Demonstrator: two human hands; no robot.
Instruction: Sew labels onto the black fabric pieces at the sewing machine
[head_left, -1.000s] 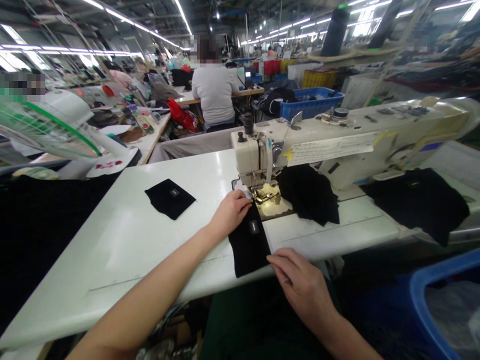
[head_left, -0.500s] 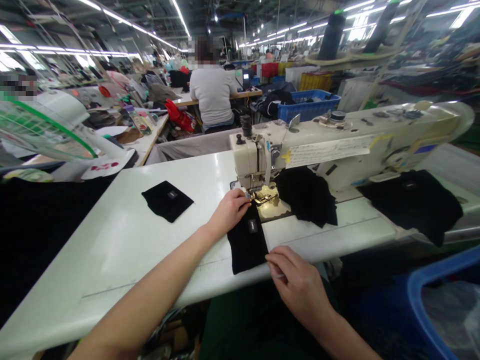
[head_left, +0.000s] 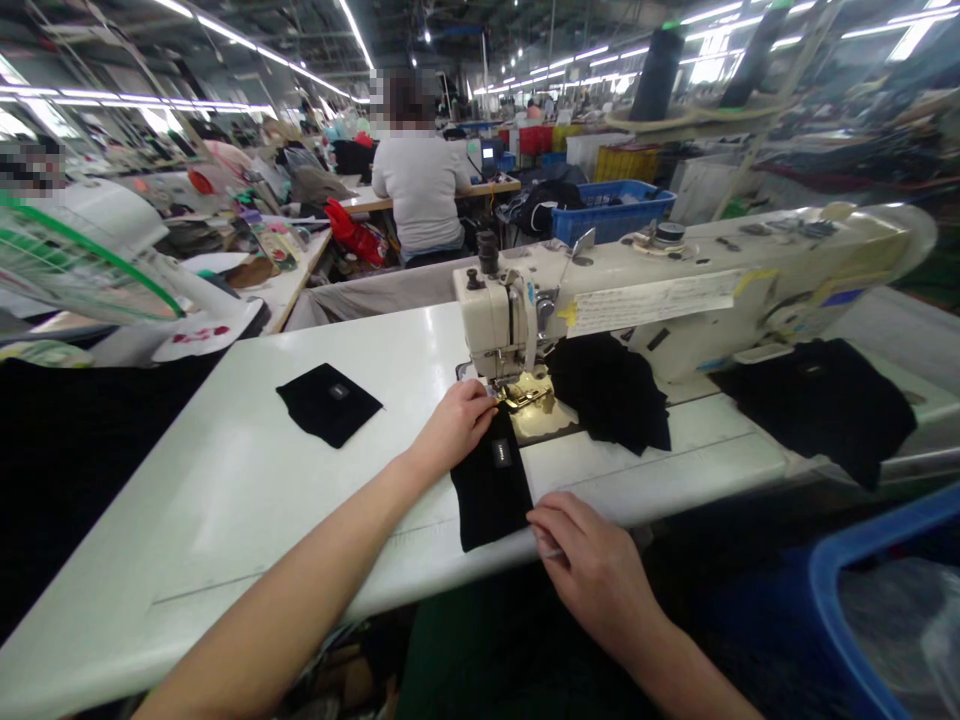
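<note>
Presently, a labelled black cloth (head_left: 487, 505) is held flat on the white desk (head_left: 322, 530), stretched from beside the presser foot (head_left: 529, 397) to the near edge. Its far end is pinched by the left hand (head_left: 465, 415), and its right edge, nearer the desk's border, is gripped between the fingertips of the right hand (head_left: 585, 545); the two hands are kept well apart. Another labelled piece (head_left: 330, 405) is laid to the left. Right of the presser foot, black fabric (head_left: 611, 395) is placed under the sewing machine (head_left: 675, 290), with more dark cloth (head_left: 821, 405) spread farther right.
</note>
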